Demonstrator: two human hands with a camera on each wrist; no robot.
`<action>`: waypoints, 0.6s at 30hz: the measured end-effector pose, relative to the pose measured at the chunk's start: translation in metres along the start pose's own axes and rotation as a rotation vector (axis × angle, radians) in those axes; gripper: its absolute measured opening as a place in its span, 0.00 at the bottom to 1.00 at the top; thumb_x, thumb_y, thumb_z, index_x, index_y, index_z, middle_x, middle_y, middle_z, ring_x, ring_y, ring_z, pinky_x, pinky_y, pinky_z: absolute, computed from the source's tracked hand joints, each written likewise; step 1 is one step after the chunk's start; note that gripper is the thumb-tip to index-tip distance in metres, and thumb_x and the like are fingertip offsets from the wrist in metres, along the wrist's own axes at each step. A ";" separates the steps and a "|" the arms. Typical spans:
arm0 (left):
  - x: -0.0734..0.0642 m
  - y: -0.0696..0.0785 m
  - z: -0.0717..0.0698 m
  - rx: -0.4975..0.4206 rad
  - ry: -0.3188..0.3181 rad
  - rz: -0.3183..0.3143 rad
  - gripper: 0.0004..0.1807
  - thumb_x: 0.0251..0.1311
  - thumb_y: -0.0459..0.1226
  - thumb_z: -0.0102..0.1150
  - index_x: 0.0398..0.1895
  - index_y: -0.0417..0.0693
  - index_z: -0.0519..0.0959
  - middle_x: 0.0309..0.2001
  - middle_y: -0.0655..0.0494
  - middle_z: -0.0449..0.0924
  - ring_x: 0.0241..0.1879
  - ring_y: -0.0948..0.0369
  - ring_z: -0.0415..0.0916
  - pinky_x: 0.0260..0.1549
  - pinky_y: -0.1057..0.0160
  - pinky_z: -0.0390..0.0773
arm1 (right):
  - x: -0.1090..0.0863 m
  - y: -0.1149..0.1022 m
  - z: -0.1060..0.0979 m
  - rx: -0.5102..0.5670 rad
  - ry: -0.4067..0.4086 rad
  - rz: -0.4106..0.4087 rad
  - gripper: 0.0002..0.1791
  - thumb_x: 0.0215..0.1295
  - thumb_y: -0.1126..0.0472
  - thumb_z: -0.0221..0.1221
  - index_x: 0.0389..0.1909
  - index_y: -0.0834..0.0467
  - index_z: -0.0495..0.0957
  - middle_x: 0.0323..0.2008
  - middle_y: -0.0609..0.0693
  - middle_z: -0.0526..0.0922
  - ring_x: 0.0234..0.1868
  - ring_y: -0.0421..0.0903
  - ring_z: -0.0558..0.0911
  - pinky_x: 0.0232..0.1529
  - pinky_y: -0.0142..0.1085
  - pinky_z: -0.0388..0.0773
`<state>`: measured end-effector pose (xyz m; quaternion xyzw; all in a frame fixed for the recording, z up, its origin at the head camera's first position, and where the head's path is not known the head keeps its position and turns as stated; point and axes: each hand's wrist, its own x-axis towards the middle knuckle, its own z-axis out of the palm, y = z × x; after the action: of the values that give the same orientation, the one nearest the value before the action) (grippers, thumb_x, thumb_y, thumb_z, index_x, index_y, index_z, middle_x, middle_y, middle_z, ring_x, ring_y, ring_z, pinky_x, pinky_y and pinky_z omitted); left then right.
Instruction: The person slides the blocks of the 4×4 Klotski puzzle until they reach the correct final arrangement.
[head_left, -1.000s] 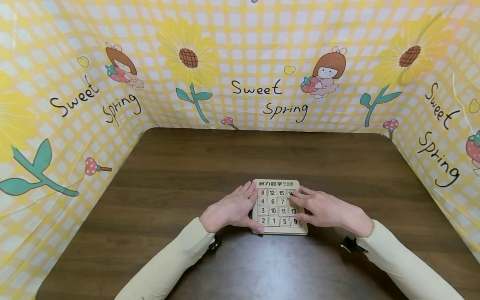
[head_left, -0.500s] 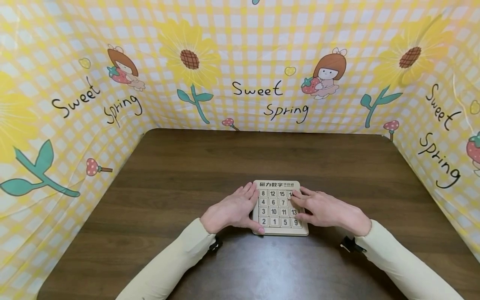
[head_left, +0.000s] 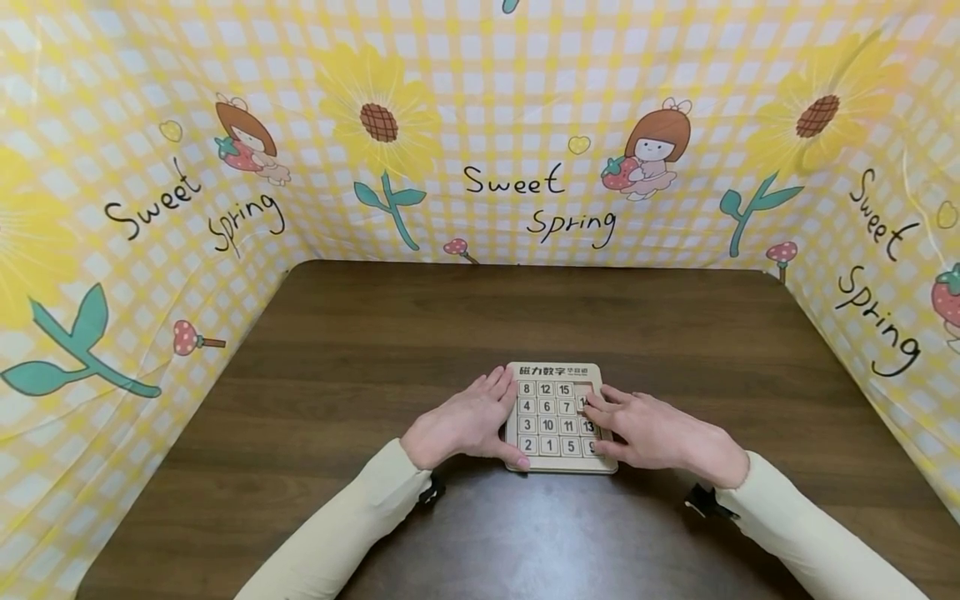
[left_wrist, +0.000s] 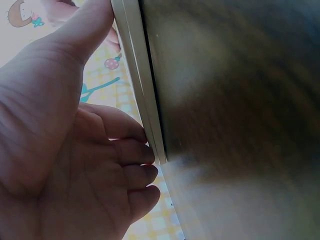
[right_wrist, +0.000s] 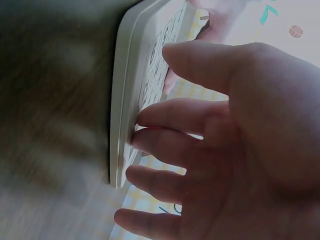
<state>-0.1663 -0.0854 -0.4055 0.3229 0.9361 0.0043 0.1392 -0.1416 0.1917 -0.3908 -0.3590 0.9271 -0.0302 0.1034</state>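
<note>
Grip, left hand [head_left: 465, 417]: fingers and thumb spread apart, laid against the puzzle board [head_left: 566, 467]; left edge touched by the fingers, near left corner by the thumb. Right hand [head_left: 648, 429]: fingers apart, fingertips set on tile 14 [head_left: 581, 405], which is partly covered; tile 9 [head_left: 587, 448] partly covered by the thumb.

One board, laid flat on the wooden table [head_left: 450, 325], between the two hands. 15 number tiles [head_left: 547, 426] counted: three in the far row (8, 12, 15), four in each of the other three. 14 is seated beside 7. One slot [head_left: 582, 387] is exposed at the far right corner, just beyond 14.

Two pale sleeves [head_left: 341, 521] seen, one black piece [head_left: 431, 490] fixed near each cuff. Table bordered by checked cloth [head_left: 517, 92] on three sides; "Sweet Spring" printed three times.
</note>
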 end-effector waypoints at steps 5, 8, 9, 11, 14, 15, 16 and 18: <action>0.000 -0.001 0.001 -0.003 0.005 0.002 0.67 0.45 0.73 0.59 0.77 0.37 0.49 0.79 0.39 0.40 0.79 0.49 0.40 0.77 0.53 0.48 | -0.003 -0.005 0.001 -0.007 0.005 0.004 0.32 0.69 0.47 0.56 0.67 0.62 0.71 0.70 0.61 0.68 0.72 0.63 0.64 0.62 0.61 0.70; 0.000 0.000 0.001 -0.010 0.006 0.004 0.67 0.45 0.73 0.59 0.77 0.36 0.49 0.79 0.39 0.40 0.79 0.49 0.40 0.77 0.53 0.48 | -0.004 -0.005 0.001 -0.019 0.010 0.001 0.31 0.69 0.47 0.56 0.66 0.62 0.71 0.70 0.61 0.68 0.72 0.63 0.65 0.62 0.60 0.71; 0.000 0.000 0.001 -0.011 0.005 0.005 0.67 0.45 0.73 0.59 0.77 0.36 0.49 0.79 0.39 0.41 0.79 0.48 0.40 0.77 0.53 0.48 | -0.004 -0.005 0.001 -0.024 0.012 -0.002 0.31 0.69 0.47 0.56 0.66 0.62 0.71 0.69 0.61 0.69 0.72 0.63 0.65 0.62 0.59 0.71; 0.000 0.000 0.001 -0.011 0.005 0.006 0.67 0.45 0.73 0.59 0.77 0.36 0.50 0.79 0.39 0.41 0.79 0.48 0.40 0.77 0.53 0.48 | -0.003 -0.005 0.000 -0.027 0.020 -0.010 0.31 0.70 0.47 0.56 0.66 0.63 0.71 0.69 0.61 0.69 0.71 0.63 0.66 0.63 0.58 0.71; -0.001 0.000 0.000 -0.012 -0.002 0.003 0.67 0.45 0.73 0.59 0.77 0.37 0.50 0.79 0.39 0.40 0.79 0.48 0.39 0.77 0.53 0.47 | 0.002 -0.006 -0.002 -0.029 0.040 -0.032 0.31 0.70 0.48 0.56 0.67 0.63 0.70 0.69 0.62 0.69 0.71 0.62 0.66 0.64 0.56 0.71; -0.001 -0.001 -0.001 -0.014 -0.004 0.002 0.67 0.45 0.73 0.59 0.77 0.37 0.50 0.79 0.40 0.40 0.79 0.48 0.39 0.77 0.53 0.47 | 0.004 -0.006 -0.003 -0.030 0.049 -0.041 0.32 0.70 0.48 0.56 0.67 0.63 0.69 0.69 0.62 0.69 0.71 0.62 0.67 0.64 0.56 0.71; 0.000 -0.001 -0.001 -0.016 -0.005 0.001 0.67 0.45 0.73 0.59 0.77 0.37 0.50 0.79 0.40 0.40 0.79 0.48 0.39 0.77 0.53 0.47 | 0.006 -0.006 -0.004 -0.031 0.055 -0.048 0.32 0.71 0.48 0.56 0.68 0.64 0.68 0.69 0.62 0.69 0.71 0.62 0.67 0.65 0.55 0.71; -0.001 0.000 -0.001 -0.023 -0.007 0.001 0.67 0.46 0.73 0.59 0.77 0.36 0.49 0.79 0.40 0.39 0.79 0.48 0.39 0.77 0.53 0.47 | 0.011 -0.006 -0.004 -0.042 0.069 -0.062 0.32 0.71 0.48 0.55 0.68 0.64 0.68 0.69 0.62 0.69 0.71 0.62 0.67 0.65 0.55 0.71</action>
<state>-0.1662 -0.0859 -0.4041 0.3218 0.9354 0.0140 0.1462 -0.1463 0.1798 -0.3880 -0.3885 0.9189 -0.0263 0.0630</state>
